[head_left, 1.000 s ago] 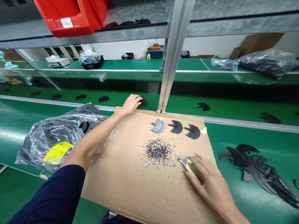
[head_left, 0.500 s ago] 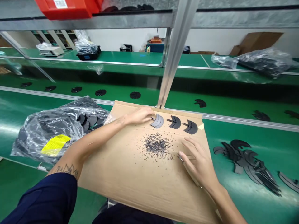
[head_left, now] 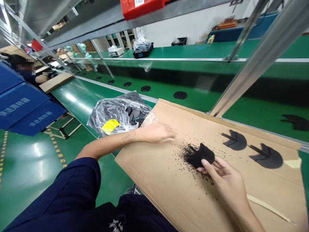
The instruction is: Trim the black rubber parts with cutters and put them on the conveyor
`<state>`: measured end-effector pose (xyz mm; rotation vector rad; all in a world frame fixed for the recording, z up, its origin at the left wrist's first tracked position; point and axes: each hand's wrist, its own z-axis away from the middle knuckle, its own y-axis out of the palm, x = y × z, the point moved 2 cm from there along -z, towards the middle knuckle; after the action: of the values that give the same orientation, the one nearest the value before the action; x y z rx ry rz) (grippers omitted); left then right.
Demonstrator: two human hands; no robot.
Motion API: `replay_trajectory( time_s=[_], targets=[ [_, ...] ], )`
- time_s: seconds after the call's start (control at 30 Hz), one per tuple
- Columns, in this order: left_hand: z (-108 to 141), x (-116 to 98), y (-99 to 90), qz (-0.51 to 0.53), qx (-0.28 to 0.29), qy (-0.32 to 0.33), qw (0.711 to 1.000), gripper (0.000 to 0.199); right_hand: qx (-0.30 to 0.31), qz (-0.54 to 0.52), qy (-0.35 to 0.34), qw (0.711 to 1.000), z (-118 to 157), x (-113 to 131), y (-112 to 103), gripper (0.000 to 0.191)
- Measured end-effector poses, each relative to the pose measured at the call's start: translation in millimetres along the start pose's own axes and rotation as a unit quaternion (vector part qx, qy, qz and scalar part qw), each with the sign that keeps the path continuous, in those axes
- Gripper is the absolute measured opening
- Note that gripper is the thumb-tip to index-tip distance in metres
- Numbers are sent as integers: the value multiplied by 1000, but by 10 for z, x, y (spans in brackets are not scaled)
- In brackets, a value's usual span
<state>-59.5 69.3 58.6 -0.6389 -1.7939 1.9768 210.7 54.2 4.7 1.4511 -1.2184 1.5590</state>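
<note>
My right hand (head_left: 229, 180) pinches a black, curved foam-like piece (head_left: 201, 155) between thumb and fingers. It is raised over a pile of tiny black bits (head_left: 187, 158) on a cardboard sheet (head_left: 154, 174). My left hand (head_left: 159, 132) is above the sheet, left of the bits, with its fingers bent down and blurred; whether they hold anything is hidden. Two similar dark pieces lie to the right on the cardboard, a nearer one (head_left: 270, 157) and a farther one (head_left: 238, 141), each with thin black strips across it.
A clear plastic bag (head_left: 113, 108) of dark flat pieces sits beyond my left forearm. Several dark pieces, including a round stack (head_left: 180, 95), line the green belt behind. A metal post (head_left: 256, 71) rises behind the cardboard. Blue crates (head_left: 26, 103) and another person (head_left: 26, 69) are at far left.
The view has turned left. My right hand, empty of any foam piece before, now holds the third curved piece, lifted from the row. My left hand has moved away from that row.
</note>
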Motion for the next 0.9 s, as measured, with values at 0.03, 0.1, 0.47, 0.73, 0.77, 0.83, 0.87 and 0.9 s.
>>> replay_trajectory(
  time_s=[0.03,0.1,0.47,0.73,0.77,0.83,0.87,0.9],
  targets=[
    [105,193,-8,-16,59,-112,992,17,-15,-8,-9,1000,16,25,-8,25],
    [295,578,-54,-52,102,-239,964,19,-32,-27,-28,999,30,60,-20,16],
    [576,1189,-65,-120,79,-402,904,43,-63,-57,-5,996,78,55,-31,22],
    [340,365,24,280,-178,-205,921,25,-57,-88,40,994,157,28,30,28],
    [281,163,107,373,-174,-154,898,24,-57,-98,45,993,170,15,46,29],
    [160,-236,270,506,-149,-76,847,21,-47,-117,58,990,196,-4,81,29],
    [101,-409,343,545,-135,-54,826,21,-38,-126,65,989,208,-11,99,30],
    [48,-551,406,568,-128,-45,812,20,-27,-135,71,988,220,-17,115,31]
  ],
)
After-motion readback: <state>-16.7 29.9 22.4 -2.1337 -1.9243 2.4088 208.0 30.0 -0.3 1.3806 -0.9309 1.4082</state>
